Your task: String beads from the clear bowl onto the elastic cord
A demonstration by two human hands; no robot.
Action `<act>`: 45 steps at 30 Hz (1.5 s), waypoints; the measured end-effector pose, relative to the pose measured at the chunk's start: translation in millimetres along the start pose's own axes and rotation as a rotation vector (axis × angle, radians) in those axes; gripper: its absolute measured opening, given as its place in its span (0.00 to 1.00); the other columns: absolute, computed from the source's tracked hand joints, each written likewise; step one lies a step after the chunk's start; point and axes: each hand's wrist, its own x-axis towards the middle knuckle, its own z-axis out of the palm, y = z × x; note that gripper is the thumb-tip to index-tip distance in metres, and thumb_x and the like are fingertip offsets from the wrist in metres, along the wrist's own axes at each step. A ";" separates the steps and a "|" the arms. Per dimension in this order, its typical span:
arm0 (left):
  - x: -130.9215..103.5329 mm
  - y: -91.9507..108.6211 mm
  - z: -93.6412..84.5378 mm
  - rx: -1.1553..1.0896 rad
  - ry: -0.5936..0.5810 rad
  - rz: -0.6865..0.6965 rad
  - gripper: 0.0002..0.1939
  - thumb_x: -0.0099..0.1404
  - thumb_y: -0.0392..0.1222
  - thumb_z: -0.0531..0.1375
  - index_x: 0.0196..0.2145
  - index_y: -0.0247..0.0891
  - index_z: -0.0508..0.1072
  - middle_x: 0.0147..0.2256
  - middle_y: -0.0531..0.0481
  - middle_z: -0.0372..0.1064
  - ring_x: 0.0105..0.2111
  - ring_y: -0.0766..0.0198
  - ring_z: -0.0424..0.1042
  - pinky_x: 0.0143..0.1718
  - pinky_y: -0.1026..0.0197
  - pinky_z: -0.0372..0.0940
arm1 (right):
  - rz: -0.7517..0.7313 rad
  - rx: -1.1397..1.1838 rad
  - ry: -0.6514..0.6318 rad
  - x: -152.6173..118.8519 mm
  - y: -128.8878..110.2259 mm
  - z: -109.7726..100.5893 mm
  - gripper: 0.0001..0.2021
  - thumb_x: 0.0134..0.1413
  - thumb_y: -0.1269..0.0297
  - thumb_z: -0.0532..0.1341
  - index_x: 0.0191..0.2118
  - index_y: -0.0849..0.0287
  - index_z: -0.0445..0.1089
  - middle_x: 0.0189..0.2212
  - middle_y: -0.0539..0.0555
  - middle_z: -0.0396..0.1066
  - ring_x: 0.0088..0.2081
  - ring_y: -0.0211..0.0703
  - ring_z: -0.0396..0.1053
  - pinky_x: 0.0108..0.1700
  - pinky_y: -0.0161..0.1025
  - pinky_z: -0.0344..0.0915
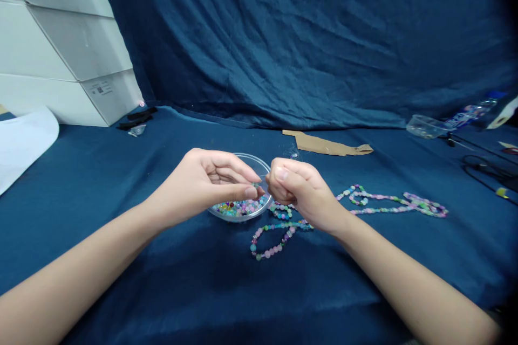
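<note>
**Held at centre of frame: one bead (255, 186), one thread (263, 175)**

Your left hand (198, 183): thumb and fingertips together, clamped on the bead, which looks small and greenish. Your right hand (301, 186), just beside it: fingers curled in, thumb pressed down, apparently clamped on the thread, a short length of which shows between the hands. Contents of the curl: cannot be told.

Step in hand, by judgement: bringing bead and thread together. Next move, by judgement: calls for a firm left pinch and the thread held straight by your right.

Behind your hands: one clear bowl (239, 219), mixed beads (238, 207) inside. Lower centre: one beaded loop (272, 252) on blue cloth (182, 280). Right of centre: one long strand (380, 197), doubled; your right hand hides whether it meets the loop. Above centre right: one cardboard strip (324, 145). Right edge: one tub (423, 128), one bottle (469, 116). Upper left: white boxes (56, 43), stacked.
</note>
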 end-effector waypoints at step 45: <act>2.9 -1.1 3.8 0.041 0.021 0.115 0.05 0.62 0.36 0.73 0.38 0.40 0.85 0.34 0.52 0.83 0.35 0.70 0.82 0.37 0.77 0.73 | 0.073 -0.206 -0.060 1.7 -8.9 -2.6 0.20 0.74 0.58 0.57 0.28 0.60 0.67 0.23 0.45 0.58 0.25 0.32 0.52 0.29 0.34 0.51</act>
